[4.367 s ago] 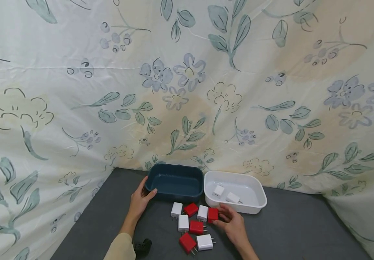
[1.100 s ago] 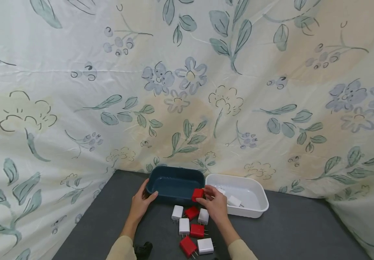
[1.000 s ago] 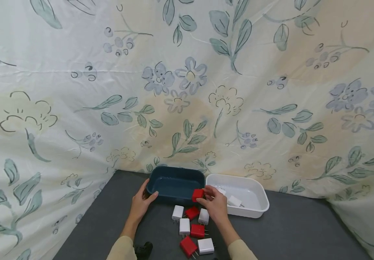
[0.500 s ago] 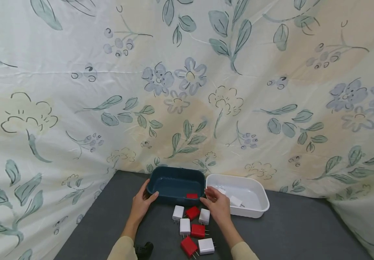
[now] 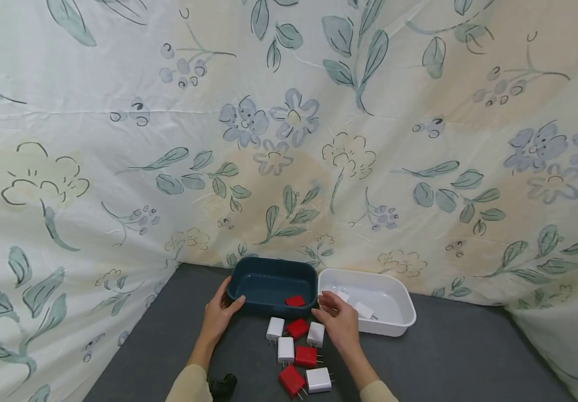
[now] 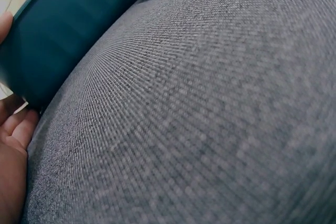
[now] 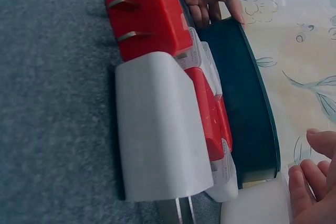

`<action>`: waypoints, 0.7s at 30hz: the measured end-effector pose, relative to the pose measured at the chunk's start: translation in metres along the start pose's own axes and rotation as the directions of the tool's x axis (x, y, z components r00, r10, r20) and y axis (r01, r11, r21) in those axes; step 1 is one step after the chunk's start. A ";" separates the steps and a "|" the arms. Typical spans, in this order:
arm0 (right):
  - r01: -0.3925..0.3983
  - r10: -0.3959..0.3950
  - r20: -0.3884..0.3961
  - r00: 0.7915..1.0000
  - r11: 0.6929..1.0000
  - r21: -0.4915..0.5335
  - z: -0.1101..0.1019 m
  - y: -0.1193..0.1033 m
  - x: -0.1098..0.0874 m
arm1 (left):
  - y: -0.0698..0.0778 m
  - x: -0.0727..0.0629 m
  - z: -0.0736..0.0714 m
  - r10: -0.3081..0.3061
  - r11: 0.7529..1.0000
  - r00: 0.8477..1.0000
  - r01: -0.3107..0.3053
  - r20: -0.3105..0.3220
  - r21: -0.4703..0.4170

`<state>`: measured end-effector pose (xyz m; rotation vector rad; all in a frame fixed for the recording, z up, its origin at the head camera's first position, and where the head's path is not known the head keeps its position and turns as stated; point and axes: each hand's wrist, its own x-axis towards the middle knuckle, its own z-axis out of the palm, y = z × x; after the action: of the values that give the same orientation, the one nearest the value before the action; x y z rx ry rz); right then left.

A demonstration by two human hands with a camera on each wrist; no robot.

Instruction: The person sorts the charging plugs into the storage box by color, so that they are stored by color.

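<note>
My left hand (image 5: 218,310) grips the left end of a dark teal bin (image 5: 248,307), thumb at the rim and fingers round the outside. One red plug charger (image 5: 295,301) lies inside the bin near its front right corner. My right hand (image 5: 341,321) holds nothing; its fingers are loosely bent by the corner where the teal bin meets a white bin (image 5: 384,328). Below the bins lie three red chargers, among them a red charger (image 7: 149,17) with metal prongs, and several white ones, including a white charger (image 7: 160,129) close to the right wrist camera.
Two white chargers, one a white charger (image 5: 365,311), lie in the white bin. A black object (image 5: 223,386) sits beside the left forearm. The dark grey tabletop (image 5: 449,357) ends at a floral cloth (image 5: 289,167) hanging behind.
My right hand took a red charger from beside the white bin, carried it left and let it go into the teal bin, then drew slightly back right. My left hand stayed on the bin.
</note>
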<state>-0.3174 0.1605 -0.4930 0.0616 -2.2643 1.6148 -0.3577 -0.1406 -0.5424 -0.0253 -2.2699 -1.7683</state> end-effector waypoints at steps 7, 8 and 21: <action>0.000 0.000 -0.016 1.000 0.999 0.051 -0.007 0.002 -0.011 | 0.000 0.000 0.001 0.019 1.000 1.000 -0.019 0.003 0.007; -0.001 0.001 -0.010 1.000 0.998 0.059 -0.009 -0.002 -0.013 | 0.004 -0.002 -0.001 0.015 1.000 1.000 -0.015 0.012 0.001; 0.093 -0.093 0.038 0.995 0.996 0.009 -0.011 0.013 -0.024 | 0.000 -0.001 0.000 0.025 0.999 1.000 -0.025 0.001 0.020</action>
<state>-0.2956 0.1710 -0.5091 0.1985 -2.2487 1.5865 -0.3574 -0.1404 -0.5430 -0.0508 -2.2779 -1.7326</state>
